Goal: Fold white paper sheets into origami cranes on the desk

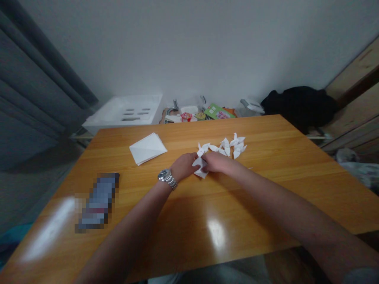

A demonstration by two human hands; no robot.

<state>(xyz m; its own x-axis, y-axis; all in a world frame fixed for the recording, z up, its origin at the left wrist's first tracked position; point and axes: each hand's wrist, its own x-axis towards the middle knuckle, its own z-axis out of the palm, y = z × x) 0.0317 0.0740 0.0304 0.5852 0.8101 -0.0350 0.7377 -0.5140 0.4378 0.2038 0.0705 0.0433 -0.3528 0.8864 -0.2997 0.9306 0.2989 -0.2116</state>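
A small folded white paper (201, 170) lies between my two hands over the middle of the wooden table (254, 213). My left hand (184, 165), with a metal watch (167, 178) on its wrist, grips the paper's left side. On the right side, the fingers of my right hand (217, 161) are closed on the same paper. Just beyond the hands sit several folded paper figures (225, 146) that look like origami cranes, in a loose row to the right. A stack of white paper sheets (148, 148) rests farther left.
A dark phone-like object, blurred out (99, 201), lies on the table's left. Behind the far edge stand a white plastic tray (127, 110), a green booklet (218, 112) and assorted small items. A black cloth or bag (299, 104) is at the back right; a grey curtain (32, 79) hangs at left.
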